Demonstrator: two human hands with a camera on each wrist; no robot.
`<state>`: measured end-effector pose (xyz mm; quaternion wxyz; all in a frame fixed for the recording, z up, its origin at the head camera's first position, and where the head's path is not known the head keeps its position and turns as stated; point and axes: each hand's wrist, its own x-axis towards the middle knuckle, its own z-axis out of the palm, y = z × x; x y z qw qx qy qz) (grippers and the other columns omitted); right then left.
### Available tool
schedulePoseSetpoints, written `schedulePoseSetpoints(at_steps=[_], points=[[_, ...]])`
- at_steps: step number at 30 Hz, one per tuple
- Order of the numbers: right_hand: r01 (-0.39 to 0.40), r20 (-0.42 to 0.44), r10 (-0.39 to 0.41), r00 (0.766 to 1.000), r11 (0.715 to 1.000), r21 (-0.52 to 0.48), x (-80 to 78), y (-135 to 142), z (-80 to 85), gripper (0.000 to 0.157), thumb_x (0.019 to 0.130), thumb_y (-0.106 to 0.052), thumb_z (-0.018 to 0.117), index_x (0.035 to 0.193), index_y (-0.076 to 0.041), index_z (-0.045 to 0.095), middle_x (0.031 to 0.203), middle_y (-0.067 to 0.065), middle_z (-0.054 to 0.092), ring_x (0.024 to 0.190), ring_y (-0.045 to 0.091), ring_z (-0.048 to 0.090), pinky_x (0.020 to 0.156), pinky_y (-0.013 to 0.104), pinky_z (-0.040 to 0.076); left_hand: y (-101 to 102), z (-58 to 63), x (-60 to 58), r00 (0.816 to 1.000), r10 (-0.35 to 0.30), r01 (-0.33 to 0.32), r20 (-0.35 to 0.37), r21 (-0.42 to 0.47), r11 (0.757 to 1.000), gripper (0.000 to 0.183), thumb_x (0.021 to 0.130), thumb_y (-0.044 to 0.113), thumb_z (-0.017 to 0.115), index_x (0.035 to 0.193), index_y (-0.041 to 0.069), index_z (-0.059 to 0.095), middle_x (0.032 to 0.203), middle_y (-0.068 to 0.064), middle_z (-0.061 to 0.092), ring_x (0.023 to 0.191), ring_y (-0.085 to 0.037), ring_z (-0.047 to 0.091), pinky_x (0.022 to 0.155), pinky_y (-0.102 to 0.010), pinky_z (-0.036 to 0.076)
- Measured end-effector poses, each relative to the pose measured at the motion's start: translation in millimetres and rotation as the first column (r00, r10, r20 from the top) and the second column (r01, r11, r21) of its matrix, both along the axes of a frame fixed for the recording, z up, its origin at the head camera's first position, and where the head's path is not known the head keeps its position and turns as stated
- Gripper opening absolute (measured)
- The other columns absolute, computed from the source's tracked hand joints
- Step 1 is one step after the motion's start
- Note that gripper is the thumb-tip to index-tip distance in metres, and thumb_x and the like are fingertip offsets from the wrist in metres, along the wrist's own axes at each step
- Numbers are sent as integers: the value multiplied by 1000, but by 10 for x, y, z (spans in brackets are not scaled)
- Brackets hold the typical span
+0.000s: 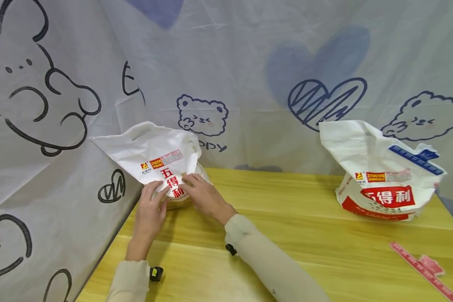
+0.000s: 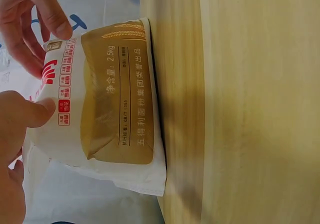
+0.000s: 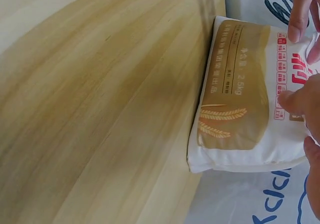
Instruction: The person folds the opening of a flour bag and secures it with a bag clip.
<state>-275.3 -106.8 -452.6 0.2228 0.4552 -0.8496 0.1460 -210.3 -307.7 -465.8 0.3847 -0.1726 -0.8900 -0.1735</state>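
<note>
1. Flour bag (image 1: 152,147), white with red lettering and a gold 2.5kg panel (image 2: 117,129), sits on the wooden table (image 1: 287,209) at its far left, near the printed backdrop cloth (image 1: 245,75). Its filled base rests on the wood, which probably takes the weight and leaves both hands free for the upper part.
2. Left hand (image 1: 149,209): bent fingers and thumb grip the bag's front at the left of the red characters. Thumb low and fingers higher looks like a way to gather the loose material.
3. Right hand (image 1: 207,199): a matching grip at the right of the characters, likely so the pull stays even. How firmly either hand pinches, I cannot tell.
4. The handle slot (image 1: 141,135) lies above the hands; no clip shows on this bag.
5. Red-and-white flour bag (image 1: 389,178), far right, wears a blue sealing clip (image 1: 415,159) along its slanting top edge, presumably to keep it closed.
6. A pink sealing clip (image 1: 424,266) lies loose at the near right, well apart from both hands.
</note>
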Motion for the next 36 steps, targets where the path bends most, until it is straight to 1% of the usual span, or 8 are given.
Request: schedulePoseSetpoints(at_steps=[5,11,15,18,21,25,29,36], points=[[15,5,-15,1000,999,-30,-19,-19,-32,50,83,8,76,128,-14,68,141,6,56,130,20,50,111,23,40,12,-31,-15,1000,-6,6,-23,9,1000,41,74,-16,81,113,-3,73,129,-22,63,125,-42,53,109,-50,43],[22,-21,-26,999,987,-157,-63,-76,-79,30,91,5,72,117,-10,75,131,3,64,118,16,58,103,20,46,-2,-47,-16,995,17,-15,-97,29,999,32,77,-13,80,108,-4,76,122,-20,70,118,-43,60,107,-53,45],[21,-51,-32,998,979,-202,-93,-101,-106,26,92,6,71,111,-9,77,124,0,68,113,13,61,99,19,49,-12,-50,-17,995,38,-36,-95,24,999,29,80,-12,77,108,-3,76,121,-19,70,113,-42,61,109,-52,44],[16,-66,-30,997,978,-210,-104,-105,-117,25,91,6,72,108,-10,79,119,-2,70,109,12,63,96,18,50,-14,-64,-11,995,40,-38,-96,27,999,28,83,-15,73,108,-3,76,118,-18,71,112,-41,62,110,-51,43],[11,-74,-27,997,977,-211,-108,-103,-123,26,89,7,72,105,-12,80,115,-3,71,105,11,64,93,17,51,-12,-94,2,994,39,-35,-106,42,999,33,84,-22,66,109,-3,76,115,-17,72,112,-39,63,111,-49,43],[11,-68,-26,997,977,-211,-102,-92,-123,23,88,6,74,103,-12,80,110,-4,71,101,11,64,88,18,53,11,-120,9,989,34,-27,-145,49,998,38,82,-27,62,108,-4,76,110,-17,74,111,-39,65,109,-49,45],[29,-55,-41,998,979,-200,-101,-79,-103,20,89,3,76,102,-12,80,108,-4,71,99,11,65,86,19,54,31,-110,-15,983,26,-19,-179,44,999,34,81,-27,63,103,-5,76,107,-18,75,108,-40,67,107,-50,47],[45,-66,-60,996,979,-201,-126,-82,-76,21,86,5,76,96,-14,78,103,-5,70,93,11,64,82,20,54,26,-88,-70,982,37,-28,-184,47,998,28,82,-25,63,96,-5,77,102,-17,76,105,-39,68,103,-48,50]])
